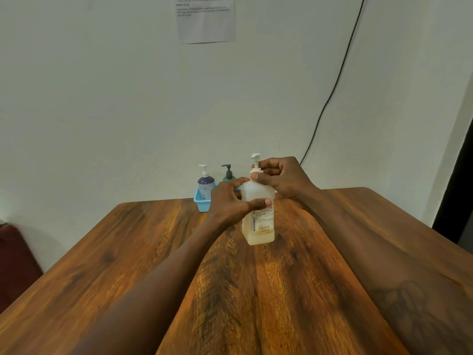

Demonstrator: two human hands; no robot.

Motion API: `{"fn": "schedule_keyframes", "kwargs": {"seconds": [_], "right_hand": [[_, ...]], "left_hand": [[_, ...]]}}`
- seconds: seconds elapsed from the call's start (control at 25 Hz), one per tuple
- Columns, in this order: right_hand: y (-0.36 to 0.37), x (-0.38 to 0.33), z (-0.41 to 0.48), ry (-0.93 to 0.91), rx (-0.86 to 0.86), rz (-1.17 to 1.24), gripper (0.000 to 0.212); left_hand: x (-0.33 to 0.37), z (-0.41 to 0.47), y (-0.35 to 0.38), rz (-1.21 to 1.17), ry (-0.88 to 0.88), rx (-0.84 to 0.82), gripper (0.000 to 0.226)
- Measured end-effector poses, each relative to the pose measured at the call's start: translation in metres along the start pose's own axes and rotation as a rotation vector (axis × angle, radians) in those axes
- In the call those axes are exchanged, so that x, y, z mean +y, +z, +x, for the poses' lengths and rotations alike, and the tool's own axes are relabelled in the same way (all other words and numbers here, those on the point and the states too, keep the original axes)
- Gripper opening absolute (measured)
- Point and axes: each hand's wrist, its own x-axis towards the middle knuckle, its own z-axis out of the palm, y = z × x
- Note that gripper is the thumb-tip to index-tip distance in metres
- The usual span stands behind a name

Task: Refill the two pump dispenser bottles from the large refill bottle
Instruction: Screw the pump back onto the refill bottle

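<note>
Translucent squarish refill bottle (258, 221) between both hands, on grainy wood

Wooden table (256, 290), pale wall (102, 98), taped paper notice (205, 17), black cable (335, 80), dark doorway (460, 180)

I see soft, even room light with little glare; faint shadows fall on the table (256, 290) just below the left hand (230, 201) and right hand (279, 175). Wide-angle distortion bows the cable (332, 90) and table edges far from the hands. The wall notice (205, 17) above them is blurred, unreadable to me.
</note>
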Motion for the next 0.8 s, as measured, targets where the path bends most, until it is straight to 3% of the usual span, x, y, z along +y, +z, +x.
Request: {"fn": "schedule_keyframes", "kwargs": {"seconds": [0.08,0.16,0.24,0.4,0.48,0.64,0.72,0.8], "right_hand": [[0.007,0.001,-0.003,0.001,0.200,-0.081,0.042],[0.012,0.003,-0.006,-0.017,0.287,-0.118,0.042],[0.013,0.002,-0.008,-0.036,0.250,-0.080,0.045],[0.009,-0.004,-0.004,-0.001,-0.146,0.141,0.038],[0.010,-0.005,0.000,-0.045,-0.106,0.057,0.029],[0.024,-0.005,-0.001,-0.129,0.175,-0.076,0.028],[0.024,-0.005,-0.001,-0.113,0.165,-0.058,0.034],[0.017,-0.008,0.000,-0.046,0.046,0.029,0.049]], "left_hand": [[0.002,-0.002,0.005,0.004,0.037,0.050,0.069],[0.005,-0.004,0.006,-0.003,0.056,0.074,0.065],[0.007,-0.003,0.004,-0.005,0.062,0.064,0.066],[0.003,0.003,-0.006,0.006,0.035,0.019,0.072],[0.001,0.005,-0.006,0.008,0.021,0.009,0.074],[0.001,-0.001,0.002,-0.015,0.027,0.055,0.082],[0.000,-0.001,0.000,-0.039,0.021,0.035,0.075],[-0.002,0.001,-0.006,-0.097,-0.006,-0.048,0.071]]}}
